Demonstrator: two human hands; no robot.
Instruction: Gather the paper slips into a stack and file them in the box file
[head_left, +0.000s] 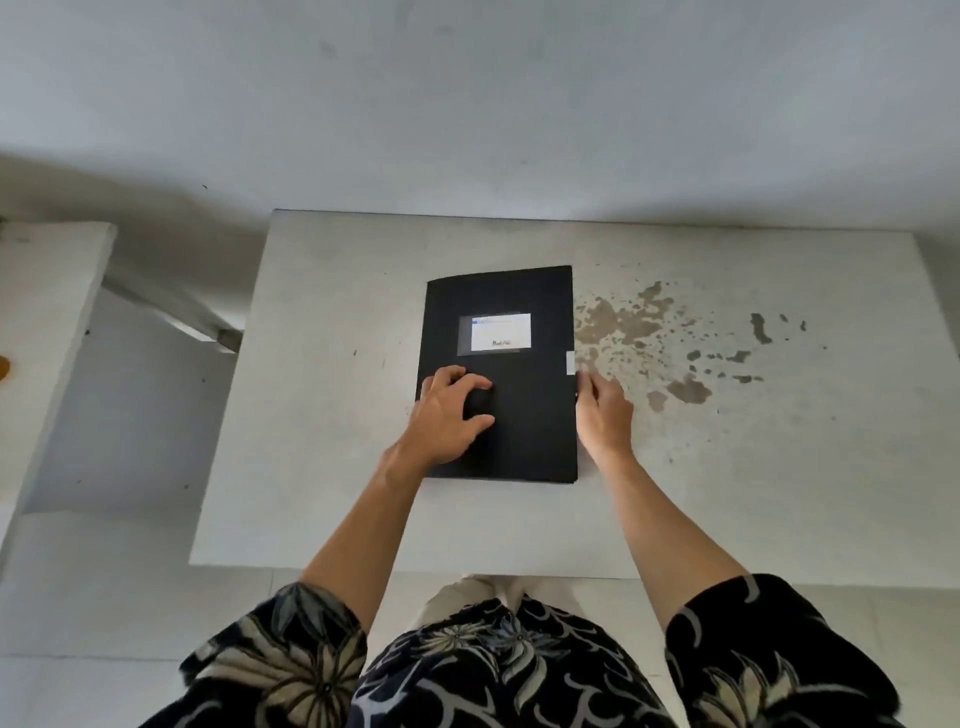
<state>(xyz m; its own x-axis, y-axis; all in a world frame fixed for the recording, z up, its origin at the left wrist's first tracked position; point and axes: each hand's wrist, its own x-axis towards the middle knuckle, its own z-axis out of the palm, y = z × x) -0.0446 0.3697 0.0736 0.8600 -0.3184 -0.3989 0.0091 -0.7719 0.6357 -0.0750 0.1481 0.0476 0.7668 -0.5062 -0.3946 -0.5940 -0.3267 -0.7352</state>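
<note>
**Box file closed on desk, both hands in contact**

The black box file (514, 395) lies flat and closed near the middle of the pale desk (322, 415), its long side running away from the person. A white label (500, 332) sits on the upper half of the cover, inside a grey window; its print is too small to read. A small white tab (570, 362) projects from the right edge of the file.

The left hand (451, 413) rests palm down on the lower left part of the cover, fingers spread and slightly curled, gripping nothing. The right hand (602, 413) lies against the right edge of the file just below the tab, fingers extended and close together; whether the fingertips hold the edge cannot be told.

No loose paper slips show on the desk surface.

To the right of the file, the desk surface carries a patch of brown, flaked marks (628, 327). Both forearms are bare; short sleeves (291, 660) in a dark floral print show at the bottom of the view. A second pale surface (47, 312) stands to the left, apart from the desk.
</note>
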